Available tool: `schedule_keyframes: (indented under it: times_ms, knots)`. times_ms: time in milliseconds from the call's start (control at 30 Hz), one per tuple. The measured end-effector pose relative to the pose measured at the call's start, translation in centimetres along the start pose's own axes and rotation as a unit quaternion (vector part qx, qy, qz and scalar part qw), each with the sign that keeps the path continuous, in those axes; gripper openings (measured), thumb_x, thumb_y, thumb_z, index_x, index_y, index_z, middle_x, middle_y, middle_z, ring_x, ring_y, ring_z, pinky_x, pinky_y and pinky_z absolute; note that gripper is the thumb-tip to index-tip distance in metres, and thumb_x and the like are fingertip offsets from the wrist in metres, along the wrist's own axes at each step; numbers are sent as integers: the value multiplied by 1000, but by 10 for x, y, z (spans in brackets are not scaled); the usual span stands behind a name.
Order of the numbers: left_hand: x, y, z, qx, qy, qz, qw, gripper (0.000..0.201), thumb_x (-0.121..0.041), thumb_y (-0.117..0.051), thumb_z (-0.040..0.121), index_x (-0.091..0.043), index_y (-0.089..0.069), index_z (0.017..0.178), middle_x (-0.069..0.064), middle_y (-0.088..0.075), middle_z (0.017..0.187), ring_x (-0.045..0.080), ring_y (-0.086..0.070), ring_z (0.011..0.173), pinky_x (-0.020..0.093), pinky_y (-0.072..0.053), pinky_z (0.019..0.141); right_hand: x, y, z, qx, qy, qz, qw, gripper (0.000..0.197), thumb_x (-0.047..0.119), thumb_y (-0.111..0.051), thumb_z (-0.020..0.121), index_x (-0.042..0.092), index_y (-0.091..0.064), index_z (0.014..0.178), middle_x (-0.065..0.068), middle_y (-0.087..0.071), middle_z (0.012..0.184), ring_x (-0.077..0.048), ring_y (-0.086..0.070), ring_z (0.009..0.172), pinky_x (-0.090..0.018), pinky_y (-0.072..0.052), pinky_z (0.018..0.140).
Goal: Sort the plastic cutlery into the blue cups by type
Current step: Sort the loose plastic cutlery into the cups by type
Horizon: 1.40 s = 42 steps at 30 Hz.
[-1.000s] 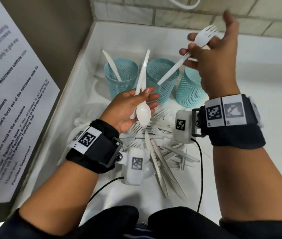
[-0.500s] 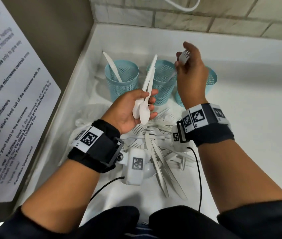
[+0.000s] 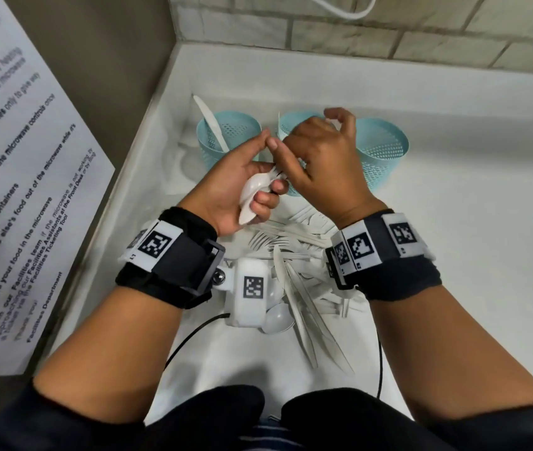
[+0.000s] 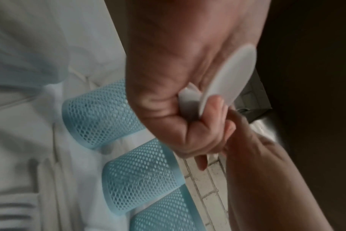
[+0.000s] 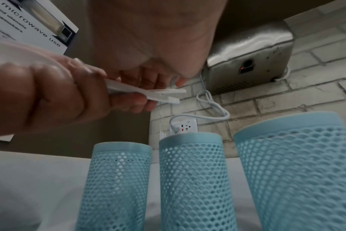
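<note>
The left hand point(image 3: 226, 190) grips two spoons point(image 3: 252, 198), handles aimed at frame centre, where the right hand point(image 3: 320, 164), curled, meets them.

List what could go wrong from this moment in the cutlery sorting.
1. The left hand grips two spoons stacked together while the right hand reaches for their handles; pulling one out may drag the other loose.
2. Both hands work just above the middle cup; a bump could tip it.
3. Both wrists hover over the loose cutlery pile, and could scatter it.
</note>
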<state>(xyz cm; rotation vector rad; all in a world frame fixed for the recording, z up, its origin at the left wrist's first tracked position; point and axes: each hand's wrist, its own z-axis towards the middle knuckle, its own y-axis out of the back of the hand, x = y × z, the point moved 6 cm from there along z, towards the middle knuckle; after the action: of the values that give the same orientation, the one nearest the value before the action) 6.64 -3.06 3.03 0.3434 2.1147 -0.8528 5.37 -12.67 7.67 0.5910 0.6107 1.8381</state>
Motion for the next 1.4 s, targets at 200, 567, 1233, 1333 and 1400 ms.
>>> schedule_keyframes:
  times_ms: [200,567,1233,1333,1400]
  knots:
    - [-9,6,-13,1,-34,69,997,15,-13,-57,74,-12,-59,89,4,-64,73,2,-42,52,8,-34,45,-11,5,-7,29,-35,37,998,47,46,-50,87,11,-58,56,-4,-58,51,-24,-54,46,-22,-29,51]
    - [-19,17,-14,-164,-168,14,972,10,-1,-55,89,2,-61,96,12,-67,88,13,-70,60,15,-55,58,-33,-6,-30,169,-289,181,925,41,37,-53,93,8,-58,66,2,-45,48,-13,-46,45,-29,-36,52]
    - [-6,11,5,-177,-155,27,972,14,-6,-43,97,-2,-55,103,11,-62,91,17,-65,77,18,-57,65,-21,-12,-53,227,-350,344,841,25,18,-58,91,15,-66,115,0,-70,86,-2,-63,68,-14,-48,67]
    - [-5,10,9,-189,-147,90,967,22,-12,-42,98,-5,-55,114,4,-61,93,11,-59,79,19,-56,67,-16,-16,-57,288,-374,349,810,26,25,-49,96,8,-67,105,-4,-68,85,-5,-64,62,-22,-52,63]
    - [-6,10,11,-201,-148,198,948,28,-21,-42,99,-11,-57,120,-2,-59,95,4,-53,78,22,-49,75,-12,-18,-59,306,-384,371,788,25,26,-46,97,9,-64,101,-4,-68,80,-10,-64,61,-27,-54,65]
